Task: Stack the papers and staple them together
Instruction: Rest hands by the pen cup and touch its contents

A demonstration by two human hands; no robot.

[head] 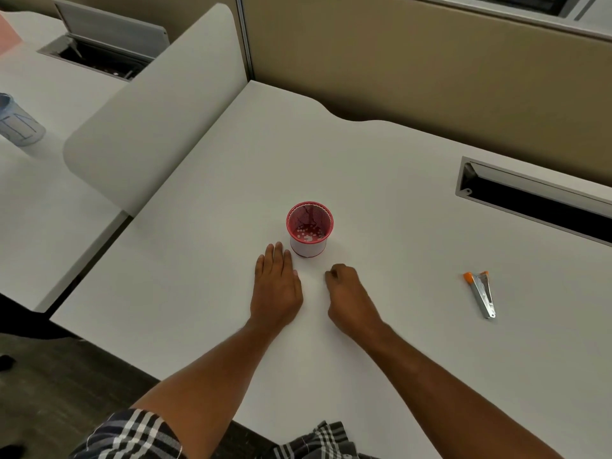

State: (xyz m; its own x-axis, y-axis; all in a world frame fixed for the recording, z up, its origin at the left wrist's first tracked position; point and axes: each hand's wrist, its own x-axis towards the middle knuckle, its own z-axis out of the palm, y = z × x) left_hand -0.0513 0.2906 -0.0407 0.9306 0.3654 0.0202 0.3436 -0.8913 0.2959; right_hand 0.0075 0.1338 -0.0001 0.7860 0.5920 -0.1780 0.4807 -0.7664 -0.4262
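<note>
My left hand [276, 284] lies flat on the white desk [198, 260], palm down, fingers together and holding nothing. My right hand [347, 296] rests beside it with the fingers curled in; nothing shows in it. A small metal stapler [482, 293] with orange ends lies on the desk well to the right of my right hand. I cannot make out any papers against the white desk.
A red mesh pen cup [309, 228] stands just beyond my left fingertips. A cable slot [536, 202] is cut into the desk at the right. A white divider panel [149, 107] borders the left side, with a neighbouring desk and pale cup [18, 122] beyond.
</note>
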